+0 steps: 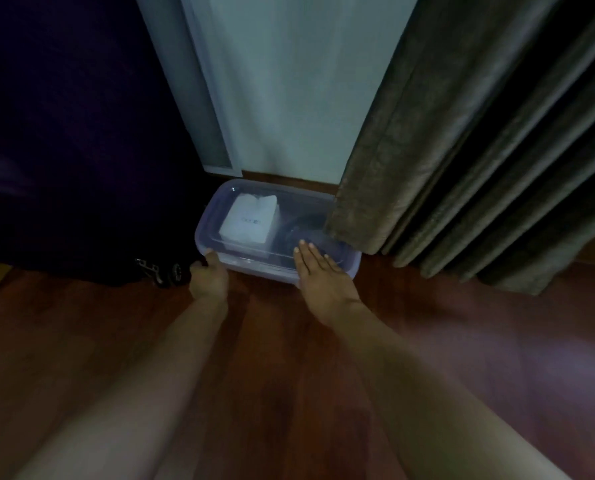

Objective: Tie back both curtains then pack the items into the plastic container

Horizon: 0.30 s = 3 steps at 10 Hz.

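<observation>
A clear plastic container (254,265) with its lid on stands on the wooden floor against the wall. Inside it lie a white box (249,220) on the left and a dark rounded item (301,228) on the right, dim through the lid. My left hand (208,277) grips the container's near left corner. My right hand (318,271) lies flat on the lid near the right end, fingers straight and together. A grey-brown curtain (445,150) hangs loose on the right, and its lower edge overlaps the container's far right corner.
A dark purple suitcase (64,150) with wheels (176,271) stands left of the container, close to my left hand. A pale sheer curtain or wall panel (289,91) rises behind the container. The reddish wooden floor (272,358) stretches toward me.
</observation>
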Available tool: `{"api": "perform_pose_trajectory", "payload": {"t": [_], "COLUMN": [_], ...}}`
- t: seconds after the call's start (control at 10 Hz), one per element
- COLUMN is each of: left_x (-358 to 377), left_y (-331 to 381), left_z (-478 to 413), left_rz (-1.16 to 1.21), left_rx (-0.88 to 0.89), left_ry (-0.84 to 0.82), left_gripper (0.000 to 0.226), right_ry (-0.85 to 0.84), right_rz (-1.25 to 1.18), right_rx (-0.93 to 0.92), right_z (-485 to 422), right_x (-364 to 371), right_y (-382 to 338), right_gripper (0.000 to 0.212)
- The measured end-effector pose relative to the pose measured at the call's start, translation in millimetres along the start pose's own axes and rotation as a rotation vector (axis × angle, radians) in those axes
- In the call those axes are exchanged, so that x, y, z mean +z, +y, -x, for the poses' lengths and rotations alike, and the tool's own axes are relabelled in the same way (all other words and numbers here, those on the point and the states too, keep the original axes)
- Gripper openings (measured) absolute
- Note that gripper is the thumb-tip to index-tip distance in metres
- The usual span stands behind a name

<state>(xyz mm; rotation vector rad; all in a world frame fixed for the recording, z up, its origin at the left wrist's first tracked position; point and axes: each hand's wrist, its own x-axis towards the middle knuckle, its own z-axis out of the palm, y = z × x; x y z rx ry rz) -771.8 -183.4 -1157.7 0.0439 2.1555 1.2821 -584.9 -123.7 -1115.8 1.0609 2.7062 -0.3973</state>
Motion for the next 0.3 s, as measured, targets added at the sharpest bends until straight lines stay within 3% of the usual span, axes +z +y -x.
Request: {"api": "perform_pose_trajectory", "payload": {"t": [0.2,0.3], "left_x": [-72,-131], "left_y": [148,281], "left_z": [118,211], "left_rz": [-0.2,-0.274], "left_rx": [0.105,0.29], "left_ry": [-0.023,-0.059], "left_gripper": [0.057,0.054], "right_ry": [0.071,0.102], "right_rz": [-0.111,-0.077], "right_rx": [-0.003,-0.057], "right_z": [55,96], "right_x": [-163,-302], "right_y": [-43,-73], "right_gripper": [0.062,0.062]}}
